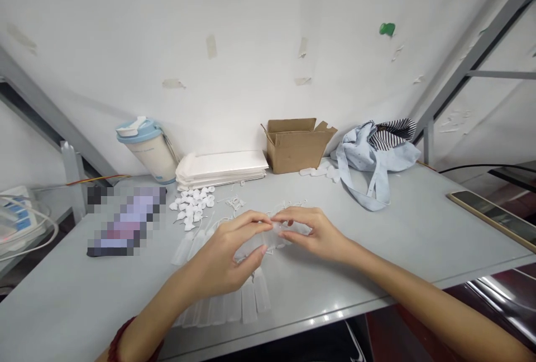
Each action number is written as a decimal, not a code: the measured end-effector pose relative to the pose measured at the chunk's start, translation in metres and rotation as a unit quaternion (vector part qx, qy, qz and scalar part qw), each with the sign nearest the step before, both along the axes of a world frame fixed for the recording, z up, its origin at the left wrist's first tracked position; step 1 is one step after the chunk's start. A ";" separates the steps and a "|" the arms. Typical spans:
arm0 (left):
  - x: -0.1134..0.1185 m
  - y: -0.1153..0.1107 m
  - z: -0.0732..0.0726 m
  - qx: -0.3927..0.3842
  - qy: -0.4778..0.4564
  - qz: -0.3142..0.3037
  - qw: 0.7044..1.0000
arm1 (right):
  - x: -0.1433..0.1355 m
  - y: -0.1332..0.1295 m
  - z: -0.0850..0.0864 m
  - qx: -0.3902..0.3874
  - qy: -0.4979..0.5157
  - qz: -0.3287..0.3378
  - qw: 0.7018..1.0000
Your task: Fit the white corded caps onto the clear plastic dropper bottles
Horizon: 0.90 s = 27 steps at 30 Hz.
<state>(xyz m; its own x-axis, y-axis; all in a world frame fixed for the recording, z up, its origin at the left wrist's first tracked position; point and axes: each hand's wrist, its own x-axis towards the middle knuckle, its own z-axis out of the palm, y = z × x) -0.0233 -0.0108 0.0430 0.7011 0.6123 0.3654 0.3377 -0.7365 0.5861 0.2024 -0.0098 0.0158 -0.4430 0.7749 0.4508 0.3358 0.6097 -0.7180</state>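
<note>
My left hand (228, 258) and my right hand (316, 233) meet over the middle of the grey table (419, 239), fingertips nearly touching, and between them I pinch a small clear plastic sleeve (276, 237); both hands are closed lightly on it, thumb against forefinger, though it is so transparent that I cannot tell exactly where its edges end. Just under my left wrist lies a row of the same clear sleeves (234, 303), side by side near the table's front edge (a red bracelet (119, 339) sits on that wrist). Beyond my hands, a heap of small white pieces (192, 205) lies on the table, with a few thin white strings (237, 203) scattered just beside it. Farther back, against the wall, stand a stack of white sheets (221, 169), an open cardboard box (297, 144) and a pale blue-lidded cup (148, 147). A light blue cloth bag (372, 158) slumps to the right of the box, and a phone (492, 217) lies near the table's right edge.
</note>
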 end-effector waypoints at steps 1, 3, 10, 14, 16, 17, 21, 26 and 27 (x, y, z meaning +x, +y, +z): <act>0.000 0.000 -0.001 0.008 -0.003 0.000 1.000 | 0.000 0.000 0.000 -0.001 0.006 -0.003 1.000; 0.000 -0.001 -0.002 0.026 -0.011 -0.002 1.000 | 0.000 0.000 0.001 -0.012 0.009 -0.015 1.000; 0.001 -0.004 -0.006 0.127 -0.057 -0.002 0.990 | -0.002 -0.003 0.006 -0.058 0.040 -0.033 0.997; 0.002 -0.004 -0.008 0.165 -0.069 0.001 0.984 | -0.004 -0.004 0.004 -0.097 0.078 -0.035 0.992; 0.004 -0.004 -0.008 0.171 -0.072 -0.005 0.983 | -0.005 -0.005 0.004 -0.116 0.103 -0.036 0.987; 0.004 -0.004 -0.009 0.174 -0.072 -0.009 0.982 | -0.006 -0.005 0.004 -0.125 0.114 -0.036 0.985; 0.007 -0.005 -0.010 0.171 -0.065 -0.013 0.983 | -0.005 -0.005 0.005 -0.144 0.139 -0.041 0.979; 0.008 -0.004 -0.009 0.168 -0.061 0.040 0.983 | -0.007 -0.007 0.008 -0.152 0.146 -0.033 0.977; 0.008 -0.004 -0.009 0.167 -0.046 0.049 0.984 | -0.007 -0.007 0.008 -0.160 0.155 -0.030 0.974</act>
